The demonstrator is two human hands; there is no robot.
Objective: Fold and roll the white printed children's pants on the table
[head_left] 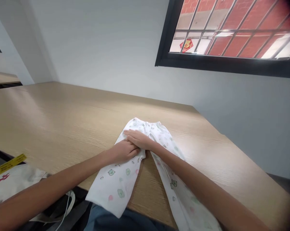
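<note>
White printed trousers [158, 132] lie spread at the six o'clock side of a wood-toned table [74, 112].
The right hand [138, 140] rests flat on the fabric, fingers extended toward ten o'clock, touching the left hand [125, 150], whose fingers are bent; whether they pinch the cloth cannot be told. The waistband [147, 122] lies at twelve o'clock, the legs running to five and seven; a barred window [231, 32] stands beyond, between one and two.
</note>
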